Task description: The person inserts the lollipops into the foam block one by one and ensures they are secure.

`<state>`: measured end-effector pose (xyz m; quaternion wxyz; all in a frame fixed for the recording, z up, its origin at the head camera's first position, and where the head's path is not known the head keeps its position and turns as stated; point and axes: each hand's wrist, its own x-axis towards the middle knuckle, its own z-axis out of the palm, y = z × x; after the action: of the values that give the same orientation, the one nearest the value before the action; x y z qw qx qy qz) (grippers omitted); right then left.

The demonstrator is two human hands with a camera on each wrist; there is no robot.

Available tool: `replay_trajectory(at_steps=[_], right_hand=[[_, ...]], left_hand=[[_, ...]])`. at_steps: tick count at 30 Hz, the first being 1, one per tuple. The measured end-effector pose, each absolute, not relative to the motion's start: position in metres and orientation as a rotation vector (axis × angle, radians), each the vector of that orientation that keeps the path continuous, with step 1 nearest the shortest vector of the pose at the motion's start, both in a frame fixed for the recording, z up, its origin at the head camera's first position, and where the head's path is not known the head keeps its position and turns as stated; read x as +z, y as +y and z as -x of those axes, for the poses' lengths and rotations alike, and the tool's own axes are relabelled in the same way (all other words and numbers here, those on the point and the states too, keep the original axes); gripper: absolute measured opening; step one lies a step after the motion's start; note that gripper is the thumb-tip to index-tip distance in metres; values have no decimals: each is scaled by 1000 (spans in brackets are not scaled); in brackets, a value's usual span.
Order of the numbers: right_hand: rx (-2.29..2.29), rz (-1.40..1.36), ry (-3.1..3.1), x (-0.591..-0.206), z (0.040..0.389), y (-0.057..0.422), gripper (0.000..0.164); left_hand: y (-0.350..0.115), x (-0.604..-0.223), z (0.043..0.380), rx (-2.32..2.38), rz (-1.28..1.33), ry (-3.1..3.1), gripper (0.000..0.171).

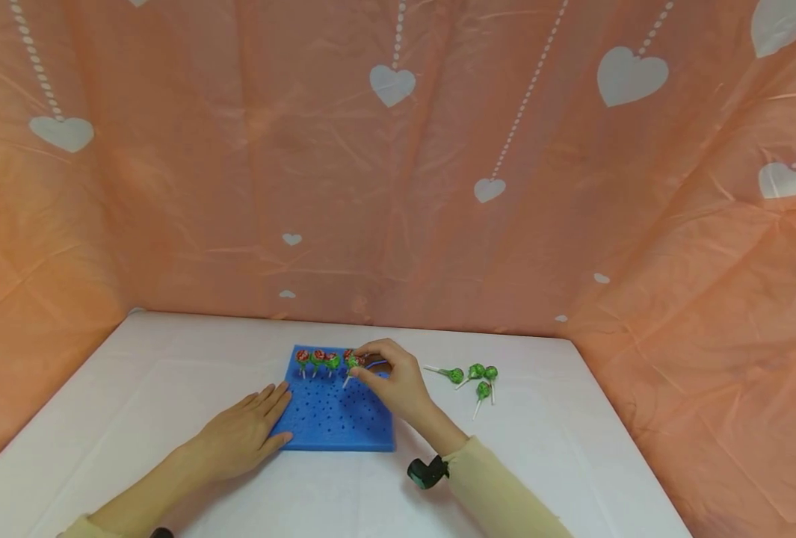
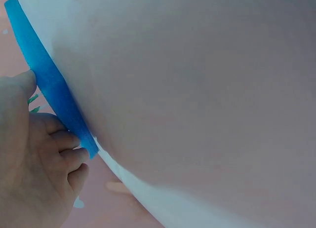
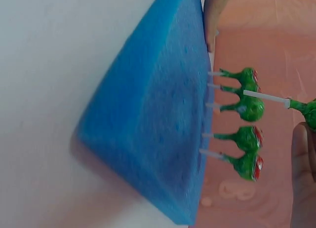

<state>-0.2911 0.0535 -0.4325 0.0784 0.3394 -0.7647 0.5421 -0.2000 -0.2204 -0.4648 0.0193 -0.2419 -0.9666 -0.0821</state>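
Observation:
A blue foam block dotted with small holes lies on the table. Several lollipops in green and red wrappers stand in a row along its far side, sticks down in the foam. My right hand pinches another lollipop by its wrapped head, over the block's far part. The white stick of this one points down toward the foam, its end free in the right wrist view. My left hand rests against the block's left edge, fingers extended, with the thumb at the near left corner.
Several loose lollipops lie on the white table to the right of the block. An orange curtain with white hearts encloses the table at the back and sides. A black wrist camera sits on the right wrist.

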Motion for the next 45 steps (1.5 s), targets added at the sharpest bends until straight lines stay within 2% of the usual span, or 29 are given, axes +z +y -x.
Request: replay_trajectory(at_steps=[19, 45], right_hand=[[1587, -1059, -2338, -446, 288, 14, 27], [1504, -1048, -2405, -459, 287, -4, 25]], left_hand=[[-221, -466, 202, -249, 753, -3000, 69], [-221, -467, 201, -268, 746, -3012, 68]])
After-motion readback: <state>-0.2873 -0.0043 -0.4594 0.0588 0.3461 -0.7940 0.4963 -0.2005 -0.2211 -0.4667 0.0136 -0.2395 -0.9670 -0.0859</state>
